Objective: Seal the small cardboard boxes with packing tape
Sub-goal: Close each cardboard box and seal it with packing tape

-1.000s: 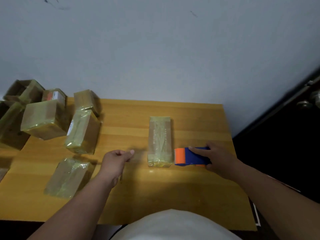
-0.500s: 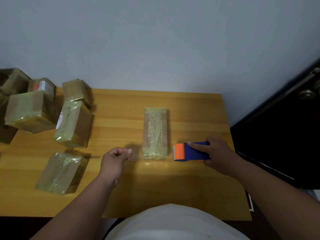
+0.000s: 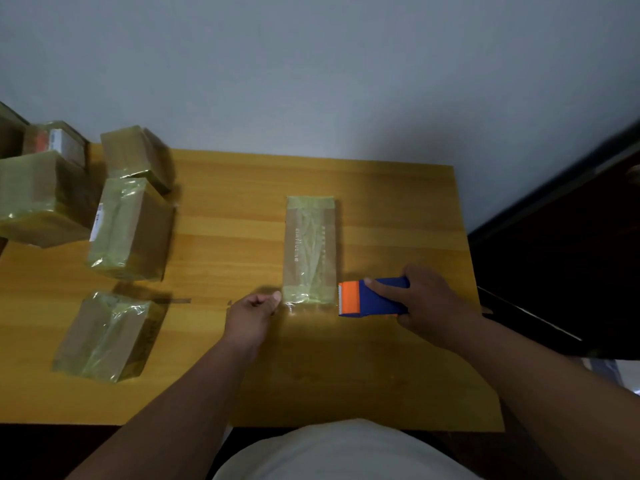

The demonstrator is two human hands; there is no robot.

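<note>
One taped box (image 3: 309, 249) lies mid-table (image 3: 225, 375), contents not visible. R hand (image 3: 427, 299) grips blue/orange tape dispenser (image 3: 372, 301) just beside box's near-right corner. L hand (image 3: 251, 315) loosely curled w/ fingertips pinched at near-left corner; can't tell if pinching tape.

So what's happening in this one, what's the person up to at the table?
A person is taping small cardboard boxes at a wooden table. The right hand grips a blue and orange tape dispenser just right of a long box lying in the middle, already covered in tape. The left hand is at that box's near left corner, fingers curled; whether it pinches a tape end is unclear. Several more wrapped boxes sit at the left.
</note>
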